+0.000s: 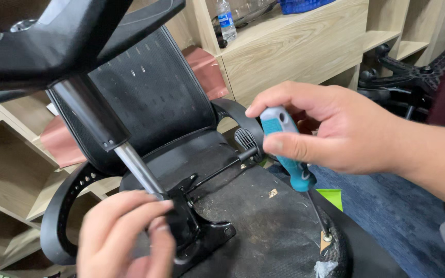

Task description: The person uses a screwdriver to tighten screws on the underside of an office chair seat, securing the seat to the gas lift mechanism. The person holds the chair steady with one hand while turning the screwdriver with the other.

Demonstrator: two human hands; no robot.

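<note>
My right grip (330, 128) is clamped on the teal screwdriver (292, 154); below it the tip sits on a screw (327, 237) in the upturned chair seat (263, 216); my left grip (127, 231) pinches the black bracket (191, 226) beside the metal post (137, 167).

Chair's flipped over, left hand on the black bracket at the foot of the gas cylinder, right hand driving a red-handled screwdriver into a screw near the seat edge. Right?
One thing is off: the screwdriver handle is blue, not red, as the head view shows. The rest holds: the chair is upside down, the left hand is on the black bracket at the foot of the gas cylinder, and the right hand holds the tip on a screw near the seat edge.
</note>
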